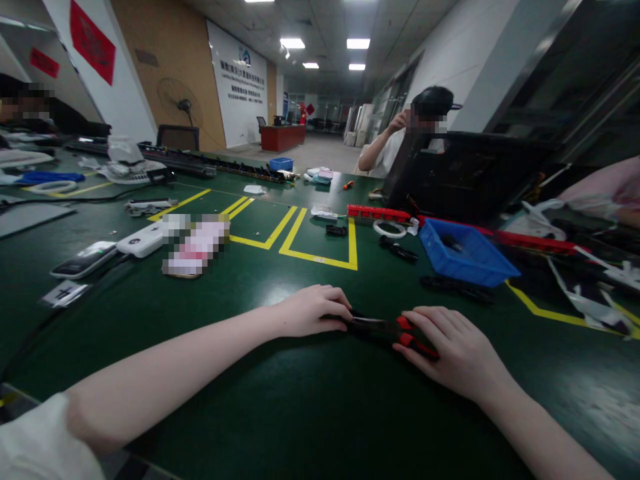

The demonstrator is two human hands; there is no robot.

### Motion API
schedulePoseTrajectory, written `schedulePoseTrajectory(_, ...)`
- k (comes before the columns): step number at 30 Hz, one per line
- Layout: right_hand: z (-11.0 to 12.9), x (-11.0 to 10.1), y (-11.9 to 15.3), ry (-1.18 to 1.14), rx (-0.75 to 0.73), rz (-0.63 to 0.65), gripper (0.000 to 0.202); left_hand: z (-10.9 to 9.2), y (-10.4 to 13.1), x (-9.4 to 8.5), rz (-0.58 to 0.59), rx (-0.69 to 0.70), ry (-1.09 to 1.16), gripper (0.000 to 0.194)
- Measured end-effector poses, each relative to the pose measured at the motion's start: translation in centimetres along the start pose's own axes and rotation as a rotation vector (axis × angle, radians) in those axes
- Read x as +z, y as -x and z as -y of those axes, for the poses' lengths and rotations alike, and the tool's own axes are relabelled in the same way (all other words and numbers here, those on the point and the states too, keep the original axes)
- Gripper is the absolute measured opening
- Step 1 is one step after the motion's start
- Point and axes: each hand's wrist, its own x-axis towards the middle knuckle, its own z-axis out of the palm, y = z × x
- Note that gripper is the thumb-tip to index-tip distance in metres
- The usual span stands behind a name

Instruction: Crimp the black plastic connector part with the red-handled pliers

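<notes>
White cloth sleeve lies nearest. Over the flat green worktop, the right hand is clamped on red-and-black-handled metal pliers; the left hand is at their tips, though whether it pinches something cannot be told. Better keep it clear before squeezing.

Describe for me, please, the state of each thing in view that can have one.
Pliers: held, handles apart; jaws unclear.
Right hand: closed around the handles.
Left hand: fingers bent beside the pliers; any hold unclear.
Blue bin: upright, open-topped, dark item inside.
Ceiling lights: lit.
Fan: cannot tell whether spinning.
</notes>
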Motion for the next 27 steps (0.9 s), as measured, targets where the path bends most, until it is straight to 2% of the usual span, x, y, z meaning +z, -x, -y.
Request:
schedulePoseTrajectory(12, 0.2, 0.3, 0.2, -0.037, -0.006, -0.014, 0.033, 0.3, -0.1, 0.1, 0.004, -0.017, 0.029, 0.019)
schedulePoseTrajectory(22, 1.0, -0.4, 0.0, -0.111, 0.075, 0.122, 0.037, 0.1, -0.2, 0.2, 0.042, -0.080, 0.167, 0.025)
schedulePoseTrajectory(27, 1.2, -0.5, -0.2, -0.129, 0.078, 0.114, 0.038, 0.2, -0.4, -0.1, 0.066, -0.096, 0.236, 0.023)
